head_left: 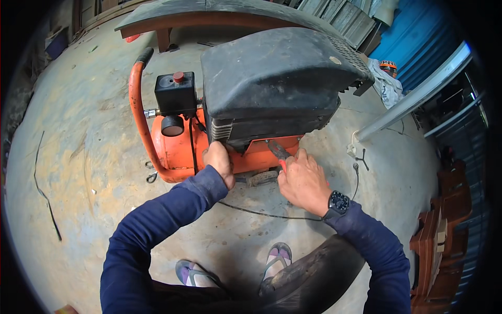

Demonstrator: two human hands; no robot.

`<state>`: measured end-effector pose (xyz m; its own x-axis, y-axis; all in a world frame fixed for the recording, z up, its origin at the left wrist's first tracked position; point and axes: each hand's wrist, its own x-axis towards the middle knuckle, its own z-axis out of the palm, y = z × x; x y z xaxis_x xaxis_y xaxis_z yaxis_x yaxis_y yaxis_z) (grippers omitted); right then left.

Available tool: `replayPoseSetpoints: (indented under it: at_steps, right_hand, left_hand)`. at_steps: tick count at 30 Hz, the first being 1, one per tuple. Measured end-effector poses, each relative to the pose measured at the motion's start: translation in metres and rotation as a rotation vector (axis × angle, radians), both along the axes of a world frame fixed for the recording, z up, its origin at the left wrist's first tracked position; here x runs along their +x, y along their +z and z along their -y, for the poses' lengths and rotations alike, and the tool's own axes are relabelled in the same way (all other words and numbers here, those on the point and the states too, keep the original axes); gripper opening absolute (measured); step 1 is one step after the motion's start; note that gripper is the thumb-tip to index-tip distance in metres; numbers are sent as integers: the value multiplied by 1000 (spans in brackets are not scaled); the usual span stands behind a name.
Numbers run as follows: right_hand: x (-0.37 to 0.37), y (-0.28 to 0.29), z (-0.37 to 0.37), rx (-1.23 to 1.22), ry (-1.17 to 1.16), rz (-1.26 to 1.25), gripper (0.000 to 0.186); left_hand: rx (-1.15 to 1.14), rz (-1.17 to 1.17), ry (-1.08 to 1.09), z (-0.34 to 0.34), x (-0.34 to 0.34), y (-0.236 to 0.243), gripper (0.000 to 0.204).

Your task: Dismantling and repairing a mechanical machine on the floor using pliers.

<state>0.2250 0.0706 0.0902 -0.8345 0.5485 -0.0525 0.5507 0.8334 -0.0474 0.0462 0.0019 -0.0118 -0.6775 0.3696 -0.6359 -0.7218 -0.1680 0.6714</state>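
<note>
On the concrete floor (110,152) stands a compressor (256,89), the right hand (304,180) gripping pliers (278,150) at its five o'clock, the left hand (219,161) at seven, its grip impossible to tell.

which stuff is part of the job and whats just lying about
Part of the job:
- red-handled pliers, in the right hand
- orange-and-black compressor, by the left hand

Apparently just lying about:
- black strip on the floor
- white bag
</note>
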Motion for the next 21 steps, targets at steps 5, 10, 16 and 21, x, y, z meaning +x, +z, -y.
replayPoseSetpoints:
  at_steps: [5, 10, 16, 21]
  right_hand:
    - [-8, -6, 19, 101, 11, -22, 28]
    - [-14, -25, 24, 237, -4, 45, 25]
    - [-17, -13, -1, -318, -219, -154, 30]
    - [-6, 29, -10, -730, -374, 80, 34]
  left_hand:
    - [71, 105, -122, 8, 0, 14, 11]
    - [98, 98, -171, 12, -1, 13, 10]
    - [132, 96, -214, 17, -1, 18, 7]
    - [165, 59, -260, 24, -4, 11, 6]
